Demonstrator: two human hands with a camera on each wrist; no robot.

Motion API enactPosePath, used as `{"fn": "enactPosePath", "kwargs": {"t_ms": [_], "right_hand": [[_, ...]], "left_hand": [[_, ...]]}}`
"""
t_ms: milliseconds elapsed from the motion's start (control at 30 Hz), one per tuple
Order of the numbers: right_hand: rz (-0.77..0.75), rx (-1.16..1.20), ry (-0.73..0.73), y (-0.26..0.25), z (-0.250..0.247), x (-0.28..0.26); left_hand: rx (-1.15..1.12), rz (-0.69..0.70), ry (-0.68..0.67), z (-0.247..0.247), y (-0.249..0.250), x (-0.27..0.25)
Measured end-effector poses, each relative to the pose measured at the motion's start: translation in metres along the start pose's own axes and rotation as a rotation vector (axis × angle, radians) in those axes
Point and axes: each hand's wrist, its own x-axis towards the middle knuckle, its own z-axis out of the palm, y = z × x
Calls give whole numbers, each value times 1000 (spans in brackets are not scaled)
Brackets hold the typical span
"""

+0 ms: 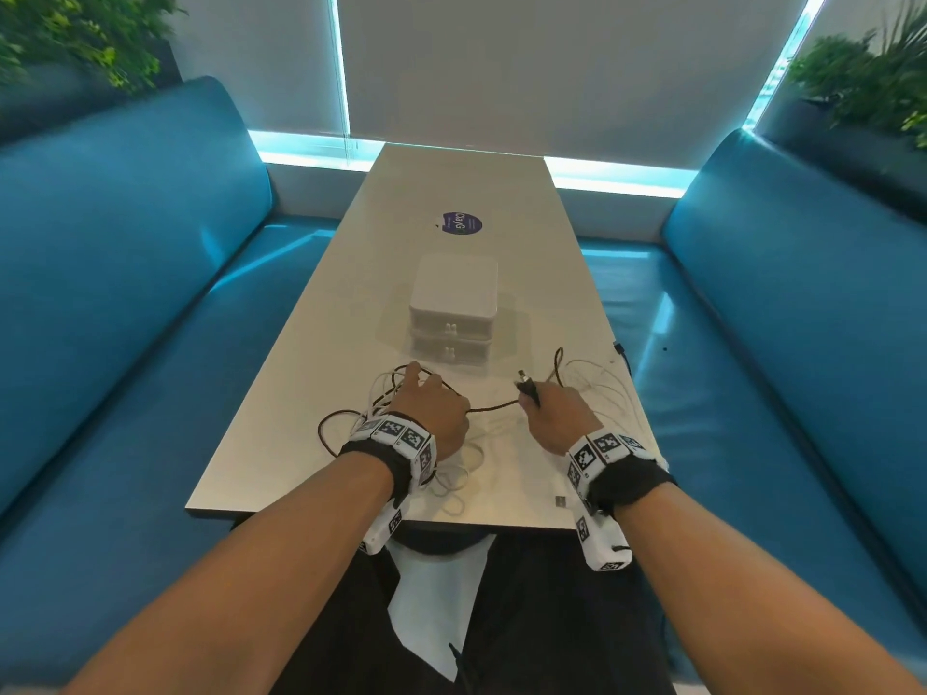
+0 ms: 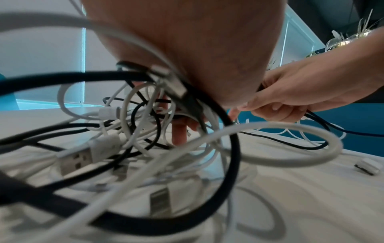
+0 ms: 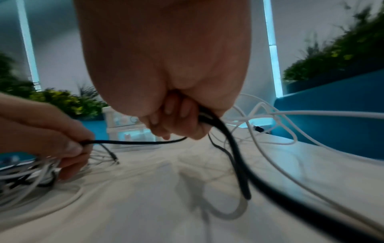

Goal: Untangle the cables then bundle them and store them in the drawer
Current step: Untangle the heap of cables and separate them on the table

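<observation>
A tangle of black and white cables (image 1: 373, 406) lies on the white table (image 1: 281, 443) near its front edge. My left hand (image 1: 431, 408) rests on the tangle and pinches a black cable (image 1: 494, 406) between thumb and fingers (image 3: 70, 146). That black cable (image 3: 135, 142) runs taut to my right hand (image 1: 552, 413), whose fingers (image 3: 174, 118) curl round it just behind its metal plug (image 1: 524, 379). Loose white cables (image 1: 602, 388) loop to the right of that hand. The white two-drawer unit (image 1: 454, 303) stands just beyond the hands, both drawers closed.
Blue benches (image 1: 125, 293) flank the table on both sides. A round purple sticker (image 1: 462, 223) lies past the drawer unit. A small white connector (image 2: 367, 167) rests on the table between the hands. Plants (image 1: 873, 77) stand behind the benches.
</observation>
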Motion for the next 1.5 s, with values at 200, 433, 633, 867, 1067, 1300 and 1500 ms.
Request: {"fn": "enactPosePath", "kwargs": {"t_ms": [200,433,633,867,1067,1300,1500], "right_hand": [[-123,85,-189,-24,15,-5],[-169,97,-149,-28,16,-5],[-151,43,-88,-23,-1,-2],[-1,30,13,3,-32,10],[84,-47,40,12,-20,9],[-164,10,84,-18,6,5],[-267,76,61,-37,2,-9]], "left_hand": [[-20,6,-34,-8,13,4],[-130,-18,61,-9,12,2],[-191,-108,44,-13,6,-1],[-212,-85,-19,-14,-18,0],[-130,-41,84,-1,0,0],[-97,-58,91,-4,9,7],[-56,2,52,-7,7,5]]}}
